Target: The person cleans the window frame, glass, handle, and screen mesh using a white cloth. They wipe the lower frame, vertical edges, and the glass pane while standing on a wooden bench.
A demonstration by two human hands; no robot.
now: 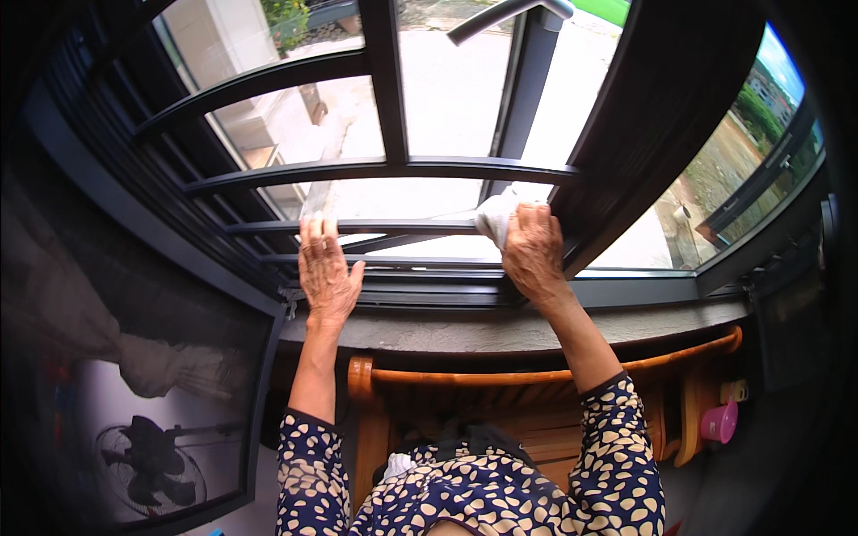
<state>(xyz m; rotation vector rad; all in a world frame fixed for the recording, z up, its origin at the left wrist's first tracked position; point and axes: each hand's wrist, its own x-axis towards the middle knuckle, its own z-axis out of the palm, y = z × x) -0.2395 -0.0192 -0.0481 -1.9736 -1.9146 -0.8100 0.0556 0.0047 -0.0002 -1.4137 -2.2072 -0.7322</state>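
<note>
Right hand (534, 253) closed on white cloth (493, 217) bunched above the knuckles, against dark window frame (429, 295); left hand (326, 272) flat, open, empty alongside.

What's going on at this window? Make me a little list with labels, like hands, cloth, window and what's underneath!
left hand: left hand lies open and flat on the lower window bars
right hand: right hand presses a white cloth against the dark window frame
window: dark metal bars across the opening, handle at the top
underneath: grey stone sill, then a wooden chair back
nearby: pink cup at right, fan at lower left
</note>
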